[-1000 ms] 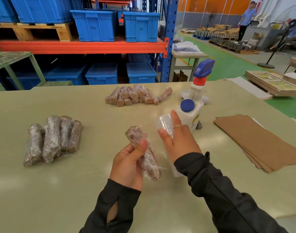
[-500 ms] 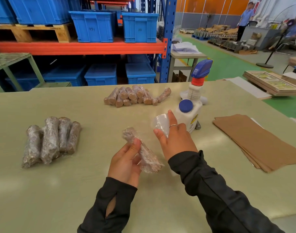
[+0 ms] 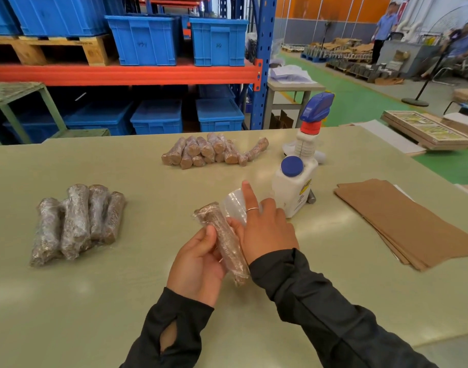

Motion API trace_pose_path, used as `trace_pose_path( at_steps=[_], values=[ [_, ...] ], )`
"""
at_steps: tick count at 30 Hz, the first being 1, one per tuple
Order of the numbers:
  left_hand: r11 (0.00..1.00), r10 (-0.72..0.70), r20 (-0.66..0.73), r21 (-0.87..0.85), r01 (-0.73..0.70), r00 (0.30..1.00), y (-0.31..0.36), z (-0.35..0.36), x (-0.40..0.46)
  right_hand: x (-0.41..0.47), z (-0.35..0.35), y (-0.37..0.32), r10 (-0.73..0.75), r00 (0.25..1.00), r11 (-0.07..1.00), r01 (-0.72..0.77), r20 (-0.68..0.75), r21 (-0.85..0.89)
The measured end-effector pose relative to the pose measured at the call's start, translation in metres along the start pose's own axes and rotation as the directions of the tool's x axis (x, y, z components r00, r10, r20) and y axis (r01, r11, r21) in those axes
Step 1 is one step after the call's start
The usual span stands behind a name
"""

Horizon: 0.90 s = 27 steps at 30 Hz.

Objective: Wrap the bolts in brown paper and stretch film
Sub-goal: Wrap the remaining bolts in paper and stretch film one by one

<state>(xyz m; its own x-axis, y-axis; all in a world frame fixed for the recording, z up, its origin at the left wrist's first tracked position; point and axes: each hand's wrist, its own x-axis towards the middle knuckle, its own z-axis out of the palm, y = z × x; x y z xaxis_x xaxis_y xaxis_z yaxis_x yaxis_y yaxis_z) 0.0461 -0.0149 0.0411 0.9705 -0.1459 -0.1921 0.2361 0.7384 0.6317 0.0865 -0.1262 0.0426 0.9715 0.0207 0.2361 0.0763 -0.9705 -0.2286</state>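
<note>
My left hand (image 3: 198, 258) grips a bolt wrapped in brown paper and partly covered in film (image 3: 222, 235), held above the table, tilted with its head end up and away. My right hand (image 3: 264, 229) holds a small roll of stretch film (image 3: 232, 205) right against the bolt's far end, index finger stretched over the roll. A pile of film-wrapped bolts (image 3: 76, 221) lies at the left. Paper-wrapped bolts (image 3: 211, 152) are heaped at the back centre. A stack of brown paper sheets (image 3: 405, 224) lies at the right.
A white bottle with a blue cap (image 3: 294, 187) and a spray bottle with a blue trigger (image 3: 311, 131) stand just behind my right hand. The pale green table (image 3: 121, 301) reaches to blue crates on orange racking. People stand far off at the right.
My hands have come together: the film roll now sits against the bolt's upper end, and the bolt has turned more upright in my left hand.
</note>
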Motion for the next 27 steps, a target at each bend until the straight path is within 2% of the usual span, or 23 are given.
trace_pose_path(
  at_steps=[4, 7, 12, 15, 18, 23, 27],
  values=[
    [0.977, -0.1, 0.016, -0.186, 0.101, 0.995, 0.005, 0.005, 0.001, -0.011, 0.005, -0.002, -0.018, 0.999, 0.999, 0.017, -0.038, -0.035],
    [0.974, -0.085, -0.027, -0.214, 0.078, 0.996, 0.004, 0.006, 0.006, -0.016, 0.006, -0.005, -0.03, 0.998, 1.0, 0.03, -0.053, 0.001],
    [0.946, -0.07, 0.07, -0.313, 0.088, 0.995, 0.006, 0.006, 0.004, -0.012, -0.001, -0.001, -0.007, 1.0, 0.992, 0.01, -0.024, 0.125],
    [0.951, -0.095, 0.1, -0.285, 0.12, 0.99, 0.007, 0.008, 0.002, -0.012, -0.007, 0.001, -0.015, 1.0, 0.972, 0.014, 0.003, 0.234],
    [0.929, -0.166, 0.123, -0.313, 0.197, 0.978, 0.01, 0.006, 0.001, -0.014, -0.011, 0.002, -0.03, 1.0, 0.966, 0.03, -0.006, 0.257],
    [0.949, -0.086, 0.148, -0.29, 0.126, 0.985, 0.008, 0.003, 0.002, -0.017, -0.015, -0.002, -0.065, 0.997, 0.948, 0.053, 0.03, 0.313],
    [0.955, -0.084, -0.025, -0.288, 0.073, 0.996, 0.002, 0.008, 0.007, -0.017, -0.018, -0.004, -0.05, 0.998, 0.934, 0.037, 0.026, 0.356]
  ],
)
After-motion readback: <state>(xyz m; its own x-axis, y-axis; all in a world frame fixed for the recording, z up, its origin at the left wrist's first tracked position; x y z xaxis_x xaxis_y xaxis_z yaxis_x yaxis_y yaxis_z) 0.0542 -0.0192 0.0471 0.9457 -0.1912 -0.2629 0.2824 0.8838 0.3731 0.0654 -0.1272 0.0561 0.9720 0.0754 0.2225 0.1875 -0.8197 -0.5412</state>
